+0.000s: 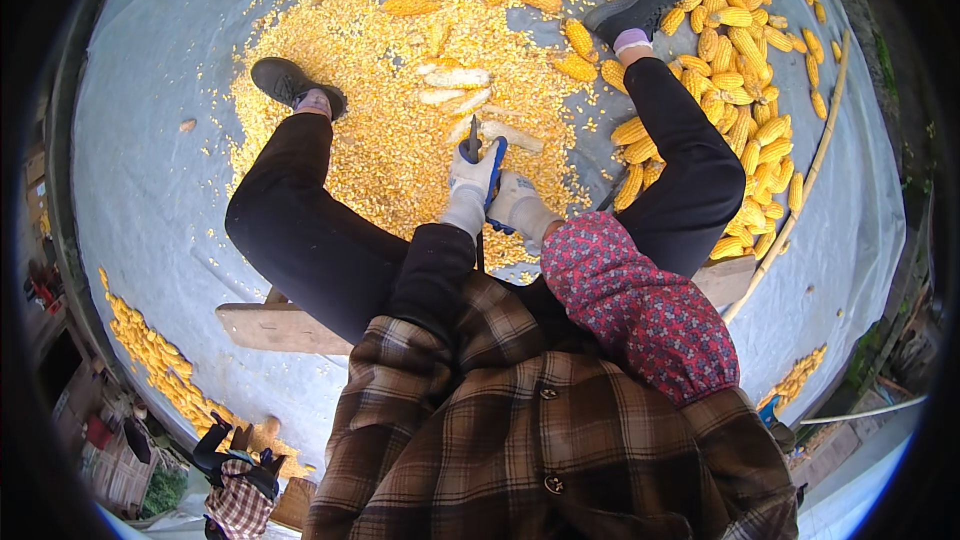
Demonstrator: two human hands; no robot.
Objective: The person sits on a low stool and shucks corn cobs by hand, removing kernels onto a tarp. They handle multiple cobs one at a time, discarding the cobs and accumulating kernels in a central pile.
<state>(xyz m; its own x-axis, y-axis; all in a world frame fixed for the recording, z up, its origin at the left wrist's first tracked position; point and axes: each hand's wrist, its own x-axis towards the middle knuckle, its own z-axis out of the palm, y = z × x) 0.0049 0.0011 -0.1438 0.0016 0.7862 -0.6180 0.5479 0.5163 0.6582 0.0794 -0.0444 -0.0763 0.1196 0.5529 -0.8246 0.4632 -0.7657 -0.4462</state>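
Observation:
My left hand [475, 169], in a white knit glove with blue coating, is closed around a dark narrow rod [473, 136], its pointed end rising above the fingers. Against it on the right is my right hand [517, 202], gloved alike, with curled fingers; whether it holds anything is hidden. Just beyond the hands, several pale stripped corn cobs [511, 136] lie on a wide spread of loose yellow corn kernels [360, 157]. A partly stripped cob [457, 78] lies farther out.
Whole corn cobs [739, 52] are heaped at right on the grey plastic sheet [150, 120], beside a long bamboo pole [814, 157]. A wooden bench [281, 328] is under me. Another person [240, 499] is at lower left, near more corn [157, 360].

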